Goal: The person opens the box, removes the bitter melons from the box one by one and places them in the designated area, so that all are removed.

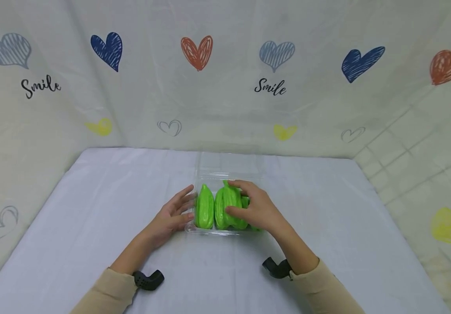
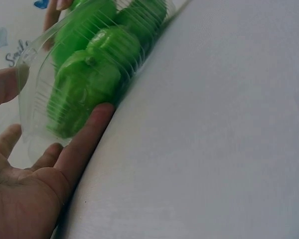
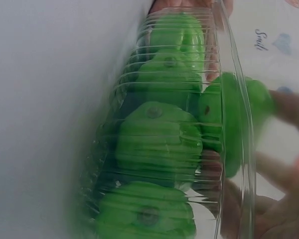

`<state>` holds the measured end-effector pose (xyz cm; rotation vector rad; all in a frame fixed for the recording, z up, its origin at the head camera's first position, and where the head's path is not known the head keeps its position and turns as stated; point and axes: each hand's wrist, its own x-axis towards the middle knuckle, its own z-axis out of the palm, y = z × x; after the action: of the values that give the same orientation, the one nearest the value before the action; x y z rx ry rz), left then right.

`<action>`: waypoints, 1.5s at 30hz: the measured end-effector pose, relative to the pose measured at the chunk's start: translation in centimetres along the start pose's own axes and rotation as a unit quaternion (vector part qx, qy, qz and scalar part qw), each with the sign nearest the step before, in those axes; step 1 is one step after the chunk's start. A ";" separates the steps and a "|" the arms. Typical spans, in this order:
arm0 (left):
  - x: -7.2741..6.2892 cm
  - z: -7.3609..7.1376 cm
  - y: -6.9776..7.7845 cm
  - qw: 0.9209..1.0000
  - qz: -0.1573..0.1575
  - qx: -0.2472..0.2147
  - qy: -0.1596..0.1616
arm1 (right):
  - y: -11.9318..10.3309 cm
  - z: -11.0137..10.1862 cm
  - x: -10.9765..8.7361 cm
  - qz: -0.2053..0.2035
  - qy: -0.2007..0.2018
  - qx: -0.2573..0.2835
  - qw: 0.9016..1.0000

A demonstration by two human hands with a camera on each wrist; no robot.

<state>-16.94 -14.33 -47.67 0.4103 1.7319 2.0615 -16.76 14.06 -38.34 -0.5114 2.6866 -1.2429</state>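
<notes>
A clear plastic clamshell box (image 1: 221,232) lies near the middle of the table, its lid (image 1: 229,165) folded back. Several glossy green ribbed gourds stand side by side in it, the leftmost gourd (image 1: 204,207) near the left wall. My right hand (image 1: 262,207) holds another green ribbed gourd (image 1: 232,201) between thumb and fingers, above the row; the right wrist view shows this held gourd (image 3: 231,122) higher than the others. Fingers spread and mostly straight, my left hand (image 1: 170,216) touches the box's left side. The right hand partly hides the rightmost gourds.
White cloth (image 1: 123,192) covers the table around the box. Behind it hangs a pale curtain (image 1: 225,96) printed with hearts and words. A black wrist-worn device (image 1: 148,280) sits at the left cuff, another black device (image 1: 276,267) at the right.
</notes>
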 end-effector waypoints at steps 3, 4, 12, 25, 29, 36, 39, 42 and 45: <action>0.1 0.0 0.0 1.000 0.000 0.000 0.001 | 0.1 -0.2 0.0 -0.001 0.001 0.006 1.000; 0.1 0.0 0.0 1.000 -0.001 0.001 0.002 | 0.1 -0.2 0.0 -0.002 0.002 0.006 1.000; 0.1 0.0 0.1 1.000 -0.003 -0.002 0.004 | 0.4 -0.4 -0.1 -0.013 0.007 0.007 1.000; 0.0 0.1 0.2 1.000 0.004 0.000 -0.001 | 0.9 -1.6 -0.2 -0.023 0.027 0.008 0.999; -0.1 0.0 0.2 1.000 0.006 0.000 -0.003 | 1.0 -2.0 -0.2 -0.024 0.029 0.004 0.999; 0.0 0.0 0.2 1.000 0.004 0.005 0.001 | 1.0 -2.6 -0.2 -0.015 0.031 0.007 0.999; 0.0 0.0 0.2 1.000 0.002 0.006 0.003 | 1.2 -2.8 -0.2 -0.014 0.033 0.007 0.999; 0.0 0.1 0.2 1.000 0.002 0.004 0.003 | 1.2 -3.0 -0.2 -0.013 0.037 0.010 0.999; 0.0 0.1 0.2 1.000 0.003 0.002 0.003 | 1.2 -3.2 -0.2 -0.010 0.040 0.012 0.999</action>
<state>-16.90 -14.33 -47.49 0.4117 1.7401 2.0650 -17.74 17.18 -37.17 -0.4974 2.7332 -1.3273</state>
